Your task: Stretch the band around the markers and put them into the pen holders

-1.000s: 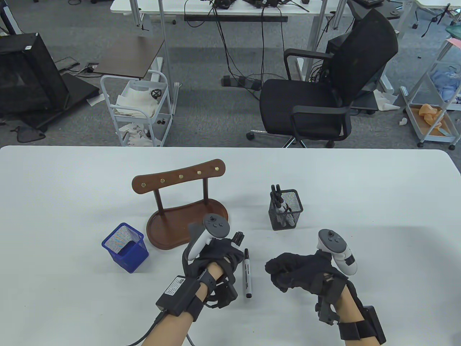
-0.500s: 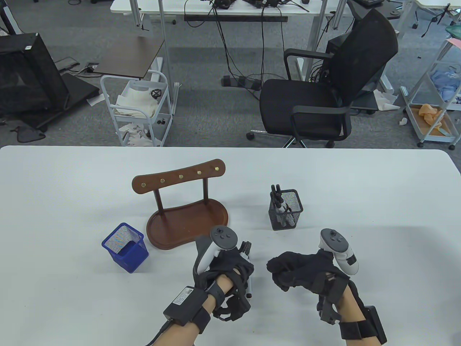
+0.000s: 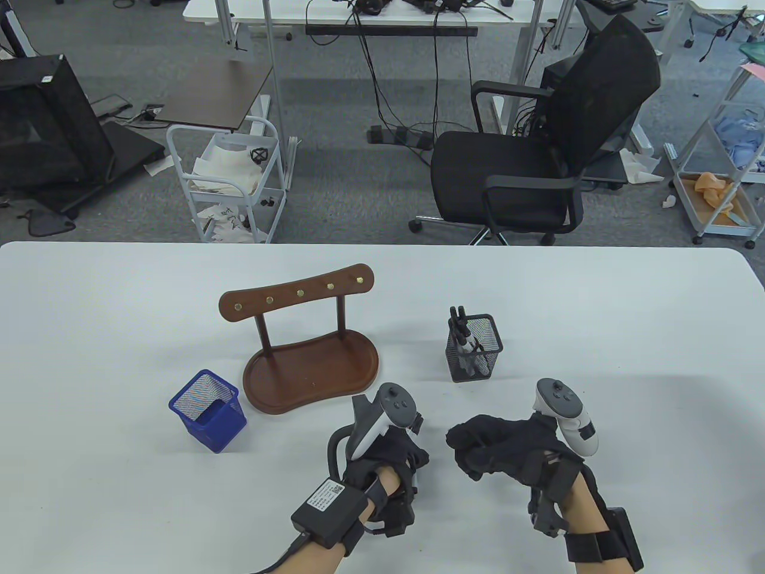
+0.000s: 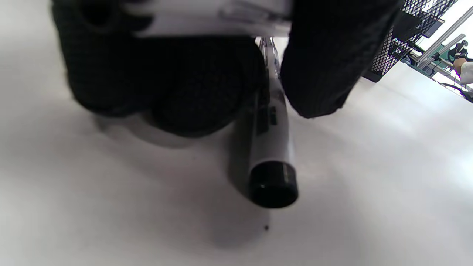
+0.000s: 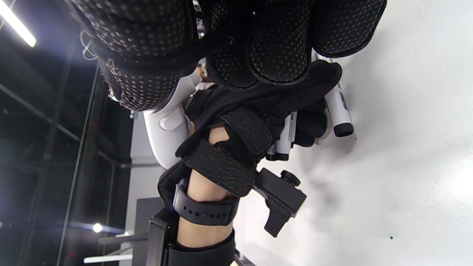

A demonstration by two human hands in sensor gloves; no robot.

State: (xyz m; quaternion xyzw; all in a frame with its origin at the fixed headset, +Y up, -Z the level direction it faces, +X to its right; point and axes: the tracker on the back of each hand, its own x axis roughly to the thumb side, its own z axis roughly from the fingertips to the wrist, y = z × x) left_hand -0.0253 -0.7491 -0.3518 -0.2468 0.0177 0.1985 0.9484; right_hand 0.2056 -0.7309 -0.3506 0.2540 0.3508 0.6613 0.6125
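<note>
Markers are the news here: a second ago one white marker with a black cap [image 4: 271,147] lay bare on the white table [image 3: 119,478] just right of your left hand [image 3: 385,460], and now that hand has slid over it and covers it from above. In the left wrist view your gloved fingers [image 4: 317,66] curl down around its barrel while its black end pokes out below them, low against the table. The right wrist view shows a second white barrel in the same fist, so you seem to be gathering a bundle, ready for banding.

Your right hand [image 3: 502,454] has barely moved; its fingers are bunched tight, but whether they pinch the band you cannot tell from these views, since no band shows.

For room: the gap between your two hands is narrow, so stretch the band there with care. The black mesh pen holder [image 3: 475,350], already holding markers, stands just beyond your right hand. The blue mesh pen holder [image 3: 209,409] sits well left of your left hand, and the brown wooden hook stand [image 3: 311,371] lies just beyond that hand, the nearest thing to knock. The near table edge is out of view.
</note>
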